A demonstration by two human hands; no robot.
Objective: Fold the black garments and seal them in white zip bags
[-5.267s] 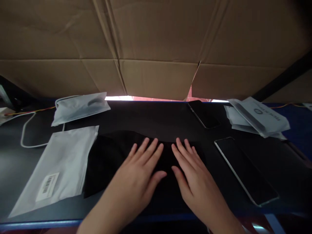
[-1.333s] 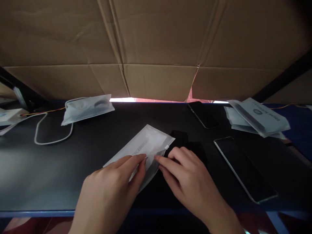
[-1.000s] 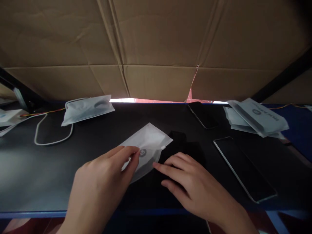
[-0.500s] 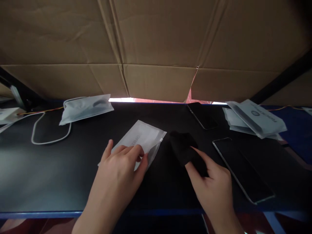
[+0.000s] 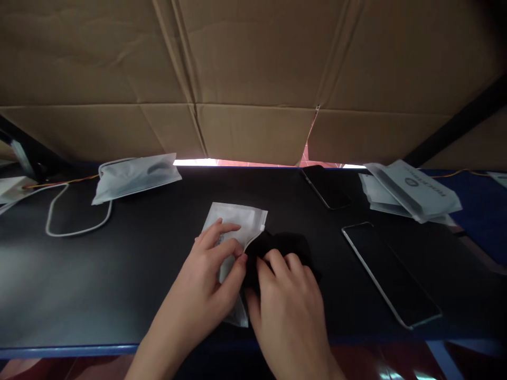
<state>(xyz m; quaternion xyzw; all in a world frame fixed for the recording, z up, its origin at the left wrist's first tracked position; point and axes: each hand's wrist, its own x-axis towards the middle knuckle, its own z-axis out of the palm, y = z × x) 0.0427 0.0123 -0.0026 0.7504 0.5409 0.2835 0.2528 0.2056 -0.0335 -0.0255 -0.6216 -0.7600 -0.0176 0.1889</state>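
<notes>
A frosted zip bag [image 5: 233, 215] lies on the black table in front of me. My left hand [image 5: 214, 269] pinches the edge of its opening between thumb and index finger, with the other fingers over the bag. Against that opening, a bundle of black cloth [image 5: 291, 244] is gripped in my right hand [image 5: 289, 295], its fingers bent over the cloth. The cloth's near side is hidden under the hand, and I cannot tell how far it reaches inside the bag.
Two dark phones lie to the right, a smaller one [image 5: 327, 187] behind and a larger one [image 5: 390, 274] nearer. Several printed frosted bags [image 5: 415, 190] are stacked at the far right. Back left, another filled bag [image 5: 138, 177] rests by a white cable [image 5: 79, 232]. Cardboard [image 5: 253, 58] stands behind.
My right hand has carried the black cloth left to the bag's opening. The bag has turned a little, and my left hand has shifted right along its edge.
</notes>
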